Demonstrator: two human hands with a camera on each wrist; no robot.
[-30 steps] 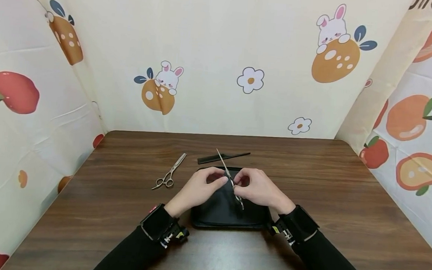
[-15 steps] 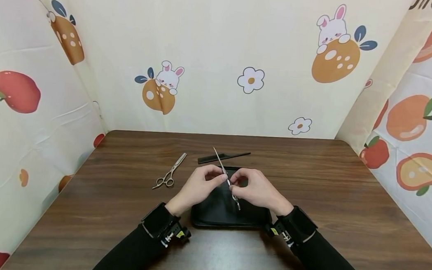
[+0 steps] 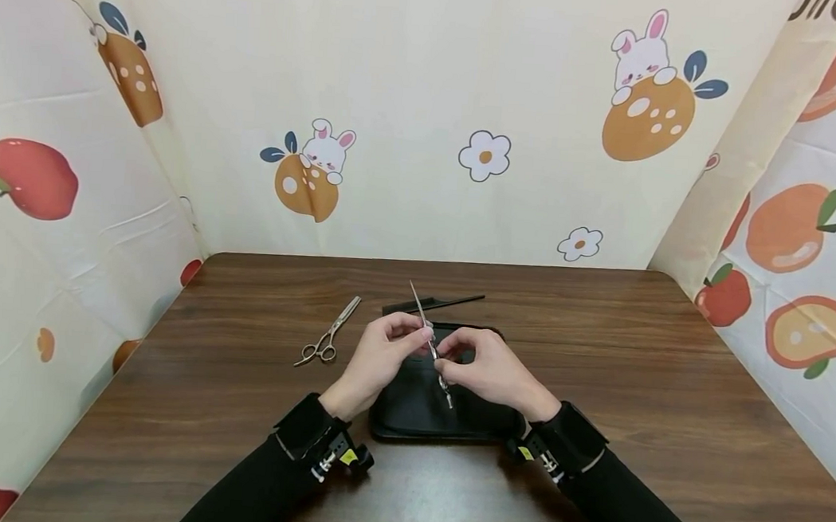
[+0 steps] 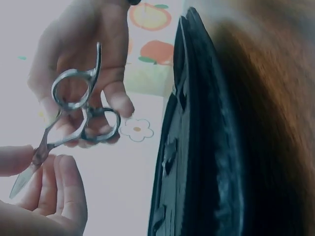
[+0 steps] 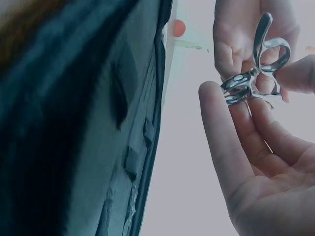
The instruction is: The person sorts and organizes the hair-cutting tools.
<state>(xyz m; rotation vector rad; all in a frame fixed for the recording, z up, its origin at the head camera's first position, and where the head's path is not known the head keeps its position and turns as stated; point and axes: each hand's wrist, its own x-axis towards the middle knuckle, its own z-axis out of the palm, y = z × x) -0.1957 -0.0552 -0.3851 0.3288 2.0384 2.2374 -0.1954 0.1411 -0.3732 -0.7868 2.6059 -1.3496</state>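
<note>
The left hand pinches the hairdressing scissors near the pivot, and the right hand grips the shank by the finger rings; the pair has shifted slightly toward the left hand's side with both grasps retained, so handling appears unfinished. Directly beneath both hands lies a black case. Left of the left hand rests a second pair of scissors; beyond both hands, a black tail comb.

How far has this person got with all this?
Done: one pair of scissors is off the table. In hand: the left hand and right hand hold it above the black case. Remaining, probably: setting it down; perhaps also handling the second scissors and comb, both lying on the table.
</note>
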